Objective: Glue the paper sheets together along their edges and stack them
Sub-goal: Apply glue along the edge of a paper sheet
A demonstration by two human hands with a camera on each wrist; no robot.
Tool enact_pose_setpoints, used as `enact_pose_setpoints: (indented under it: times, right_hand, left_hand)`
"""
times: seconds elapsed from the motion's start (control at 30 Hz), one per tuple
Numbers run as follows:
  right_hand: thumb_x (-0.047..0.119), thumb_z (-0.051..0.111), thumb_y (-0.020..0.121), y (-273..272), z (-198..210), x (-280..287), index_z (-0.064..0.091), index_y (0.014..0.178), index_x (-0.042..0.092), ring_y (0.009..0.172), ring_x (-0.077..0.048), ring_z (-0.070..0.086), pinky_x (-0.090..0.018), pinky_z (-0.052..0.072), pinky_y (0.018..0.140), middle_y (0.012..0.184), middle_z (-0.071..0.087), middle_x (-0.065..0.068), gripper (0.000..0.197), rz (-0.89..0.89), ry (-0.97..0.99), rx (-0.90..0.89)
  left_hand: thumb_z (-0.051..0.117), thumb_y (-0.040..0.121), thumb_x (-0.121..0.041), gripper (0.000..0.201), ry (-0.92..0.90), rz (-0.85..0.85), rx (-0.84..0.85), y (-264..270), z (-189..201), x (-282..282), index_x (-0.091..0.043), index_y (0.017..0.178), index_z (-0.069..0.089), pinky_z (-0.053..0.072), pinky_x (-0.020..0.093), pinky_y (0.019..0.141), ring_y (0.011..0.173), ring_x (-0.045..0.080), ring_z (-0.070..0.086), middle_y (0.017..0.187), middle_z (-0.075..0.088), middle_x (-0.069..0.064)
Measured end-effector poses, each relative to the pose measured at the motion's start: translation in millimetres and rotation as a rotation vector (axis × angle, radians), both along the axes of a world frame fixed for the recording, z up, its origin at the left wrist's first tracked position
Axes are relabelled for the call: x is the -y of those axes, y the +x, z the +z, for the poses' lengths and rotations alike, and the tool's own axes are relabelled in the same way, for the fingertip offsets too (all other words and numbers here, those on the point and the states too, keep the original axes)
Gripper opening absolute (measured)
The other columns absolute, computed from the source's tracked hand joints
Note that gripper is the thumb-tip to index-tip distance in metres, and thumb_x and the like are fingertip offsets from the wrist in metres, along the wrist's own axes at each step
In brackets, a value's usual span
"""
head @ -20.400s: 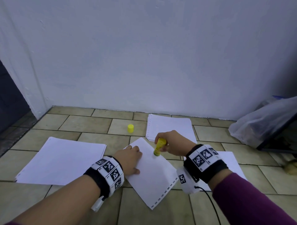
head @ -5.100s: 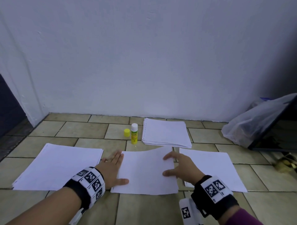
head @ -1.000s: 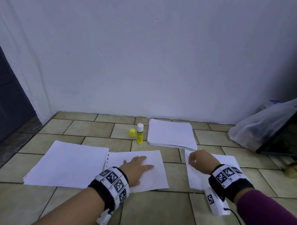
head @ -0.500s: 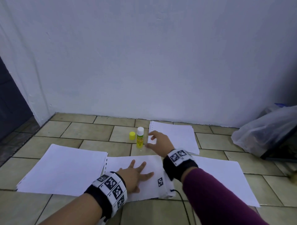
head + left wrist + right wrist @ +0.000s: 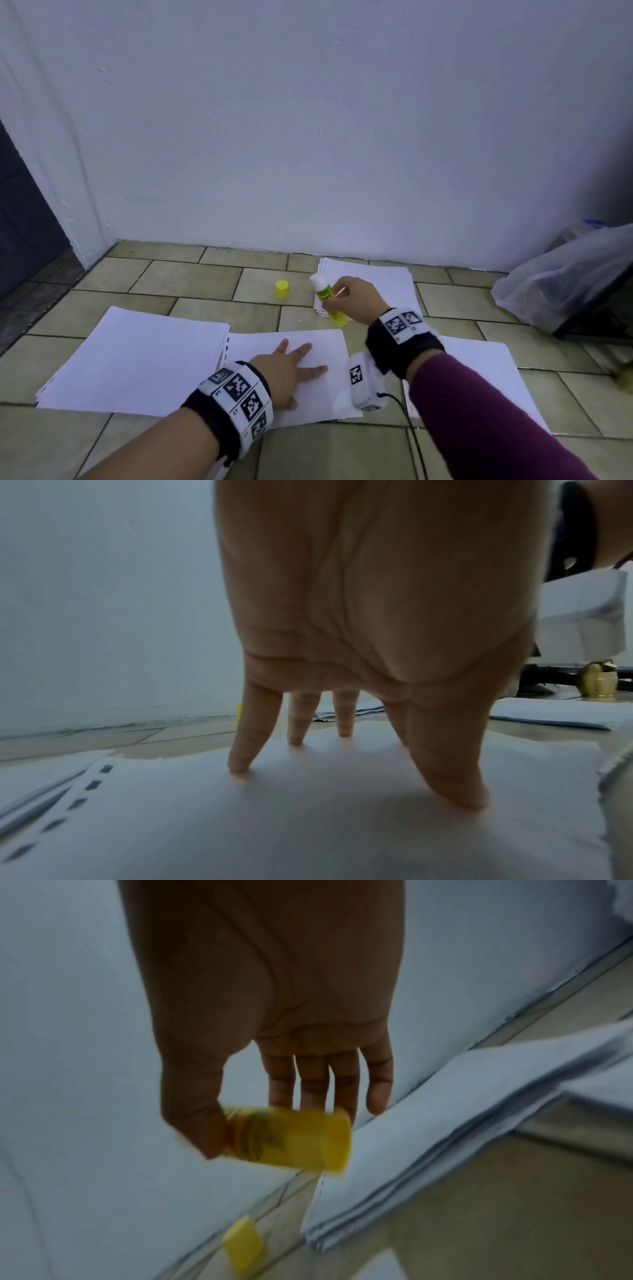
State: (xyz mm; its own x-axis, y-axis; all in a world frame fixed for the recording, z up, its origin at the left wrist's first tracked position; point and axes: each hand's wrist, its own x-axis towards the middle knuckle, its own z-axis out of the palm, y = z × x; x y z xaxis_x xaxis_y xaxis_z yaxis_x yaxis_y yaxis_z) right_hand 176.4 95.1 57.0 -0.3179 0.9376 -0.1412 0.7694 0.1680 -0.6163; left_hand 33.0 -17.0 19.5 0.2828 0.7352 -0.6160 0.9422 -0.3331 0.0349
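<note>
1. My left hand [image 5: 287,371] lies flat, fingers [image 5: 240,753] spread, pinning the white punched-edge paper sheet [image 5: 329,346] to the tiled floor [image 5: 191,281] so it can't slide.
2. My right hand [image 5: 356,299] grips the yellow glue stick [image 5: 327,296], lifted and tilted, long axis slanting, white tip up-left.
3. Its small yellow cap [image 5: 282,288] stands nearby.

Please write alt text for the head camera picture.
A right hand holds an uncapped glue stick above a tiled floor, while the left hand presses flat on a paper sheet. The yellow cap stands nearby.
</note>
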Motion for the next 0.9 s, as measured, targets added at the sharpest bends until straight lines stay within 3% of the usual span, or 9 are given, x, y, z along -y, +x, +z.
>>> enact_pose_setpoints:
  times: [0.1, 0.17, 0.27, 0.4, 0.6, 0.7, 0.83, 0.9]
  right_hand:
    - [0.026, 0.081, 0.069, 30.7, 16.0, 7.4, 0.065, 0.079, 0.017, 0.069, -0.012, 0.054, -0.02, 0.04, 0.059, 0.077, 0.06, 0.002, 0.02, -0.044, -0.026, -0.075]
    - [0.014, 0.084, 0.065, 45.8, 21.8, 17.0, 0.069, 0.079, 0.013, 0.056, -0.01, 0.053, -0.018, 0.043, 0.052, 0.069, 0.06, 0.001, 0.02, -0.072, -0.047, -0.144]
    - [0.003, 0.084, 0.061, 57.7, 20.9, 29.5, 0.067, 0.085, 0.011, 0.047, -0.011, 0.05, -0.017, 0.042, 0.043, 0.07, 0.06, -0.001, 0.029, -0.138, -0.023, -0.234]
    - [-0.003, 0.08, 0.065, 55.8, 7.9, 36.9, 0.059, 0.086, 0.01, 0.047, -0.003, 0.053, -0.016, 0.043, 0.044, 0.076, 0.061, -0.004, 0.033, -0.126, 0.02, -0.251]
    - [0.005, 0.067, 0.082, 29.9, -13.6, 40.4, 0.052, 0.101, 0.018, 0.071, -0.021, 0.058, -0.027, 0.05, 0.063, 0.087, 0.059, -0.006, 0.028, -0.064, 0.078, -0.093]
    - [0.004, 0.059, 0.088, 18.1, -15.2, 41.7, 0.051, 0.113, 0.012, 0.075, -0.019, 0.053, -0.021, 0.042, 0.057, 0.088, 0.056, -0.003, 0.027, -0.024, 0.13, -0.014]
    - [0.0, 0.054, 0.088, 20.1, -10.3, 45.3, 0.049, 0.114, 0.011, 0.08, -0.02, 0.054, -0.029, 0.048, 0.069, 0.085, 0.055, 0.0, 0.028, 0.016, 0.133, 0.061]
    - [0.002, 0.057, 0.086, 27.9, -10.1, 52.1, 0.049, 0.113, 0.014, 0.086, -0.024, 0.058, -0.035, 0.053, 0.076, 0.093, 0.061, -0.006, 0.03, 0.042, 0.114, 0.1]
  left_hand:
    - [0.057, 0.092, -0.037, 0.077, 0.072, 0.012, 0.029, 3.6, 3.4, 1.2, -0.044, 0.15, 0.006, 0.038, 0.049, 0.105, 0.145, 0.032, 0.002, 0.16, -0.006, -0.001]
    - [0.063, 0.085, -0.041, 0.082, 0.098, 0.026, 0.07, 6.2, 3.9, 0.3, -0.043, 0.149, 0.012, 0.04, 0.046, 0.103, 0.142, 0.033, 0.009, 0.157, 0.002, 0.002]
    - [0.067, 0.081, -0.045, 0.087, 0.115, 0.025, 0.075, 10.0, 3.1, -3.0, -0.041, 0.149, 0.013, 0.042, 0.045, 0.1, 0.14, 0.034, 0.01, 0.155, 0.007, 0.003]
    - [0.067, 0.081, -0.043, 0.085, 0.108, 0.035, 0.081, 11.3, 6.8, -6.9, -0.043, 0.148, 0.015, 0.039, 0.045, 0.102, 0.141, 0.032, 0.01, 0.156, 0.008, 0.001]
    - [0.07, 0.079, -0.04, 0.084, 0.129, 0.078, 0.112, 10.4, 4.3, -4.3, -0.034, 0.148, 0.021, 0.043, 0.046, 0.101, 0.14, 0.027, 0.014, 0.155, 0.014, -0.002]
    - [0.07, 0.08, -0.04, 0.084, 0.135, 0.082, 0.105, 10.9, 4.0, -4.4, -0.032, 0.148, 0.021, 0.042, 0.045, 0.102, 0.14, 0.027, 0.013, 0.156, 0.014, -0.002]
    - [0.07, 0.082, -0.04, 0.083, 0.142, 0.08, 0.107, 9.9, 3.4, -4.1, -0.032, 0.149, 0.021, 0.04, 0.045, 0.105, 0.142, 0.026, 0.012, 0.157, 0.012, -0.002]
    - [0.07, 0.082, -0.04, 0.083, 0.147, 0.075, 0.112, 9.5, 2.8, -4.2, -0.031, 0.148, 0.022, 0.04, 0.045, 0.104, 0.141, 0.026, 0.013, 0.156, 0.013, -0.002]
